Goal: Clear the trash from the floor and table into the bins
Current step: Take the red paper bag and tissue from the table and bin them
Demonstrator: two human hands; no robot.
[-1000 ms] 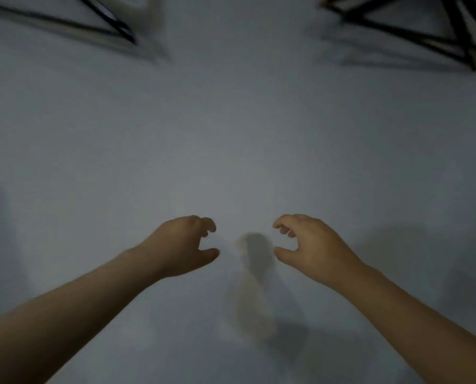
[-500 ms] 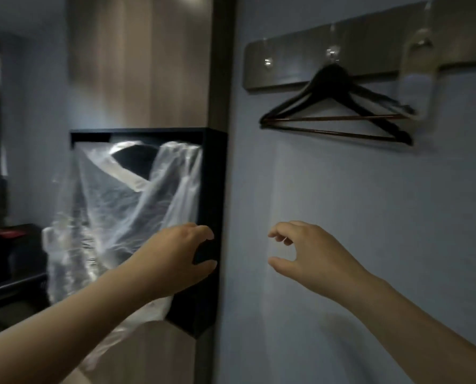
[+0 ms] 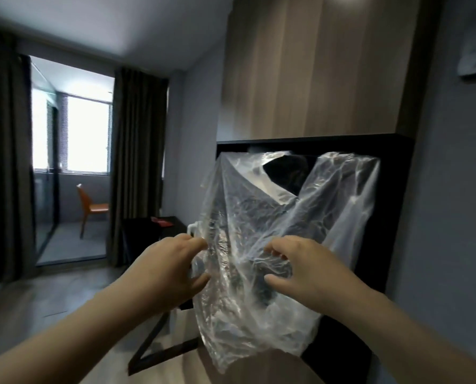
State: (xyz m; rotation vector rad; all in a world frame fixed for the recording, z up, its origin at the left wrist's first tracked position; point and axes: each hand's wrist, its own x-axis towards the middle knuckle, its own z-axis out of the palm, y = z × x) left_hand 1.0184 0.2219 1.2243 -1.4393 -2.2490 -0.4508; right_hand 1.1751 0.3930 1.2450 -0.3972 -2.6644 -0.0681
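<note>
**Item: clear bag, hanging at the niche**

Bag (image 3: 259, 206): thin clear plastic, heavily creased. It hangs in front of the black niche (image 3: 392, 217) under the wood cabinet (image 3: 314, 65). The top is draped across the niche opening, and the bottom hangs free below my hands. It looks empty, though the creases make that hard to confirm.

Left hand (image 3: 173, 273): fingers curled, tips at the bag's left edge, thumb beneath.

Right hand (image 3: 306, 273): fingers curled against the front of the film, thumb apart below them.

Hold: I cannot tell whether either hand has actually closed on plastic.

Step, as I judge it: taking the bag down to collect trash or line a bin.

Handling notes:
- Pinch a proper fold in each hand rather than brushing the surface, since film this thin slips.
- Lift to free the top instead of tugging down, which could stretch or tear it.
- Find the mouth early and keep it open.

Surroundings: a red item (image 3: 162, 221), possibly trash, lies on a dark table (image 3: 137, 231) to the left. An orange chair (image 3: 92, 209) stands beyond the curtains (image 3: 137, 162).
</note>
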